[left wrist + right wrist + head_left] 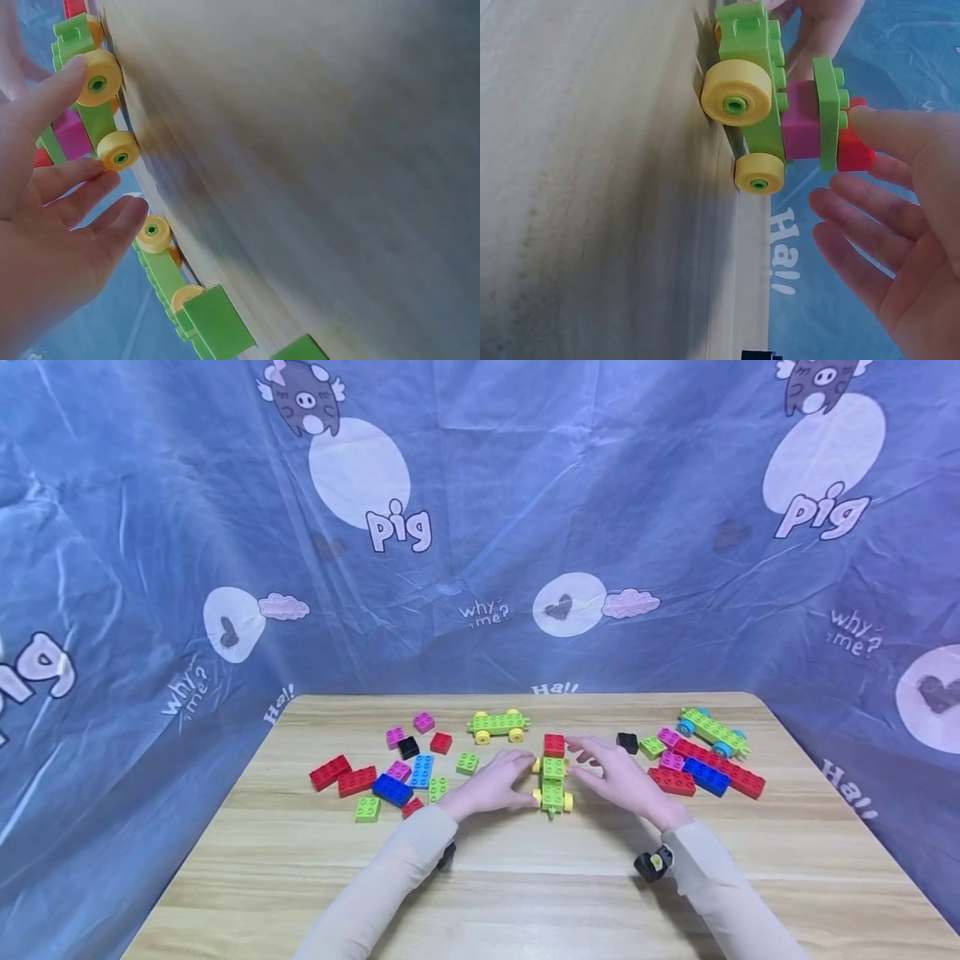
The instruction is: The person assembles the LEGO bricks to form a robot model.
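Observation:
A small green toy car base (552,800) with yellow wheels stands on the table between both hands. On it sits a magenta brick (801,120), topped by a green piece (827,112) with a red brick (553,745) at its far end. My left hand (491,781) is at the car's left side; in the left wrist view its thumb lies against the near yellow wheel (101,79), its index fingertip at the far one. To the right, my right hand (622,777) has its fingers extended, the thumb tip beside the red brick in the right wrist view.
Another green car base (498,723) with yellow wheels stands farther back. Loose bricks, such as a blue one (393,789), lie on the left. More are on the right, including a long red strip (738,777), near a blue-wheeled base (712,732). A printed curtain (480,527) surrounds the table.

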A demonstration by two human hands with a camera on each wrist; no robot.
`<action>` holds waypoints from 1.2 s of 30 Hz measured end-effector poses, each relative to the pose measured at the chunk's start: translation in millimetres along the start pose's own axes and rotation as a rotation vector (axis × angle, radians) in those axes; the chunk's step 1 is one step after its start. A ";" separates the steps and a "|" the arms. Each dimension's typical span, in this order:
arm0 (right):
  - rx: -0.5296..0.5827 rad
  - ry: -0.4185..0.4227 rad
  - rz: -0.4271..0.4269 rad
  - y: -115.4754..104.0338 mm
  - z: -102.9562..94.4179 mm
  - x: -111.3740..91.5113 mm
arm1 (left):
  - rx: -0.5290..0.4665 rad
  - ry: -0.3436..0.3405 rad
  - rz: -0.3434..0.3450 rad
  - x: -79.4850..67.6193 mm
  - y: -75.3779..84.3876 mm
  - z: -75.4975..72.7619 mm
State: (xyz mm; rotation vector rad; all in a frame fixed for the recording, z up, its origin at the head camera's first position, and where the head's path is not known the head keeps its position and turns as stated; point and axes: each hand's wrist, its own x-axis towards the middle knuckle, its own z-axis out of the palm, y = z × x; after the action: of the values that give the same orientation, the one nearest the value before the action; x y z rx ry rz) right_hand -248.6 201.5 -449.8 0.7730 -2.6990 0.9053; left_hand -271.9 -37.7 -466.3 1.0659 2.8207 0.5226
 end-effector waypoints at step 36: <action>-0.186 -0.049 0.097 12.4 14.2 -2.8 | 0.021 0.069 -0.041 25.8 -15.2 -19.4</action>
State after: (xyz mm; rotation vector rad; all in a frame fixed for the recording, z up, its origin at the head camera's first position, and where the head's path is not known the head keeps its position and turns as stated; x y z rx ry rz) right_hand -253.1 202.5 -468.3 0.6394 -2.8340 0.6488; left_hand -304.6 -36.9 -452.2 1.0099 2.9072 0.5370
